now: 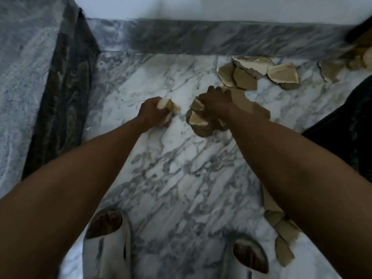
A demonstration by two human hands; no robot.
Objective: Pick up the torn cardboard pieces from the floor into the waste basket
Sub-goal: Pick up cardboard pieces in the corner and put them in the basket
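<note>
A: Hands?
B: Left hand (152, 112) curled round a cardboard scrap (167, 106); right hand (214, 102) grips a cardboard bundle (198, 121).
A: Relative to the skirting (201, 37)?
B: Both below it on the floor; loose cardboard pieces (257, 72) lie flat beside it; no clear long axis.

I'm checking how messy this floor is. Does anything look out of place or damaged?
Yes. Torn cardboard pieces with ragged edges litter the marble floor near the far wall, and more lie beside the right arm. The left hand and right hand each grip some scraps.
</note>
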